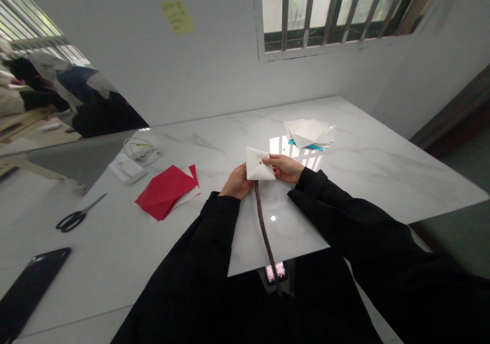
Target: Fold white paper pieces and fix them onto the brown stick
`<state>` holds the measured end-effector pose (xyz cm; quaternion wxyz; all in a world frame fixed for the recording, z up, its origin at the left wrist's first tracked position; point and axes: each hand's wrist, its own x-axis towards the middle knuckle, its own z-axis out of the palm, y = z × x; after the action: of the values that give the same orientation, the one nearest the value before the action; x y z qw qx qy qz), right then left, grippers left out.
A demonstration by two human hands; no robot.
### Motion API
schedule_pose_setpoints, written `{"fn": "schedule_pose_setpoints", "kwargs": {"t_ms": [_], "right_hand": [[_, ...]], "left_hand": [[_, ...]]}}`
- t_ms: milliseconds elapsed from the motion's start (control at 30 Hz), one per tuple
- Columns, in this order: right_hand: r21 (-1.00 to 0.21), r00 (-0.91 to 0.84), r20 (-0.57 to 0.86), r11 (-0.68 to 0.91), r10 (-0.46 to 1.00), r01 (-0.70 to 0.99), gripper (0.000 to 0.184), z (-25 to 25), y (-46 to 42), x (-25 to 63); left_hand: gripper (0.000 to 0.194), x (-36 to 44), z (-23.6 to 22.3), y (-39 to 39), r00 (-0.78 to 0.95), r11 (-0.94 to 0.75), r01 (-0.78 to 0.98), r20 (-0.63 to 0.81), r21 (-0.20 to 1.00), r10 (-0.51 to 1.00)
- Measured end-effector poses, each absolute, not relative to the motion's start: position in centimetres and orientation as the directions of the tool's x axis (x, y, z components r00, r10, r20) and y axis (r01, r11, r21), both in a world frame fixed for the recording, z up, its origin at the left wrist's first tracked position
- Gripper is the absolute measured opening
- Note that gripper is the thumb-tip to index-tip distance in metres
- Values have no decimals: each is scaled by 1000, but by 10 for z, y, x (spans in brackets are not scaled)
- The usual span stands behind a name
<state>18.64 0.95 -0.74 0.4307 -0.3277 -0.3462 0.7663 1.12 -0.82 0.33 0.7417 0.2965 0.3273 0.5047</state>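
A folded white paper piece [259, 164] with a small hole in it is held above the white marble table [383, 170]. My left hand [237, 183] grips its left lower corner, fingers closed. My right hand [285, 168] pinches its right edge. A thin brown stick [265, 231] hangs down from under the paper toward my lap; which hand holds it is hidden. Both arms wear black sleeves.
Red and white folded papers [166, 191] lie to the left. A pile of white and blue sheets [310, 132] sits beyond my hands. Black scissors [78, 216], a dark phone [28, 288], a white charger and cable [133, 160] lie far left. A mirror leans at left.
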Motion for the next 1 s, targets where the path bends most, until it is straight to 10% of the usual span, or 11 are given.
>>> {"fn": "schedule_pose_setpoints", "kwargs": {"t_ms": [467, 667, 1000], "right_hand": [[-892, -103, -54, -94, 993, -442, 34, -14, 21, 190], [-916, -83, -4, -37, 997, -399, 45, -13, 19, 189], [-946, -91, 38, 7, 995, -324, 45, -11, 16, 188]], "left_hand": [[5, -8, 8, -1, 226, 411, -561, -345, 719, 911], [38, -1, 8, -7, 248, 323, -409, -237, 854, 939], [28, -2, -4, -7, 307, 232, -213, -161, 949, 938]]}}
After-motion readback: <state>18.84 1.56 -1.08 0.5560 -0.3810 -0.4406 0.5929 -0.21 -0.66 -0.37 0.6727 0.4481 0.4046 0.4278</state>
